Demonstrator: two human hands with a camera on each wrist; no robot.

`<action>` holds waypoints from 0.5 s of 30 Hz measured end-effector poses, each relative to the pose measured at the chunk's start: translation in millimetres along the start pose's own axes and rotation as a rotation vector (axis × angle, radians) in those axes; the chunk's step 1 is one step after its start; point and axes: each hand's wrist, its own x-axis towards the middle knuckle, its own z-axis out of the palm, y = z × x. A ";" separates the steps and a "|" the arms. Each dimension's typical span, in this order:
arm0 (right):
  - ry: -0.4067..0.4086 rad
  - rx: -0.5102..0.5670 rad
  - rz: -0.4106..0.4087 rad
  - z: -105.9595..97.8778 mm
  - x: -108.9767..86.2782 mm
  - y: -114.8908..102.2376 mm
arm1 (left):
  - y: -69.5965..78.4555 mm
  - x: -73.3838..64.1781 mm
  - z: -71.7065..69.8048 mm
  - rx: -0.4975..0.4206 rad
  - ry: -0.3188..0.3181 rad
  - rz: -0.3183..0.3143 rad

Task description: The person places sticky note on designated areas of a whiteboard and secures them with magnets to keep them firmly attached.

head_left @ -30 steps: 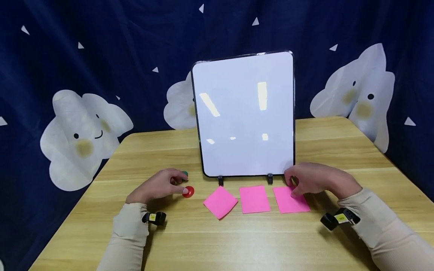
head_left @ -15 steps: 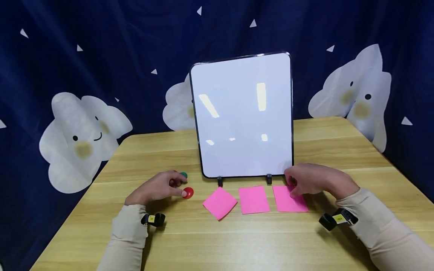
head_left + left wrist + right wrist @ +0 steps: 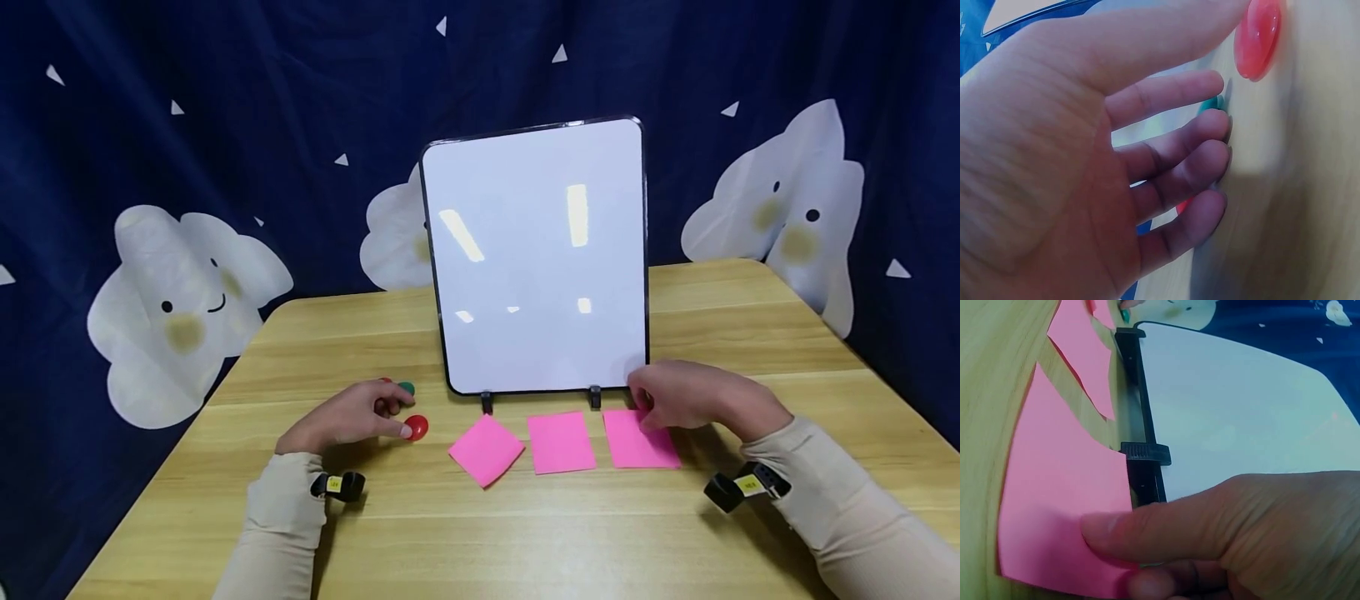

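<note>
My left hand [image 3: 352, 414] rests low over the table, fingers loosely bent. Its thumb touches a round red magnet [image 3: 417, 427], seen close up in the left wrist view. Beyond its fingers lie a green magnet [image 3: 407, 388] and another red magnet [image 3: 386, 380], both partly hidden. On the other side, my right hand [image 3: 686, 396] pinches the far edge of the rightmost pink sticky note [image 3: 1054, 506]. The right wrist view shows the thumb on top of the note and a fingertip at its edge. Two more pink sticky notes, one diamond-wise [image 3: 487, 451] and one square [image 3: 562, 442], lie to the left.
A black-framed whiteboard [image 3: 536, 258] stands upright behind the notes on small black feet [image 3: 595, 397]. The wooden table [image 3: 495, 542] reaches back to a dark blue curtain [image 3: 315, 75] printed with clouds.
My right thumb has drawn slightly closer to the fingers at the note's edge. A bit of red now shows behind the left fingers. The notes and whiteboard stay put.
</note>
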 end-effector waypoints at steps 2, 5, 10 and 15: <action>0.011 0.004 -0.011 -0.1 -0.2 -0.5 | 0.1 -0.4 0.2 0.003 -0.003 0.004; 0.032 0.004 -0.034 -0.4 -0.5 0.1 | 0.2 -1.1 0.4 -0.001 -0.005 0.006; 0.065 -0.021 -0.069 -1.0 0.0 2.1 | -0.2 -1.0 1.1 -0.007 -0.004 0.002; 0.084 -0.024 -0.104 -5.2 -1.9 2.6 | -0.8 -0.7 1.1 0.003 0.004 -0.006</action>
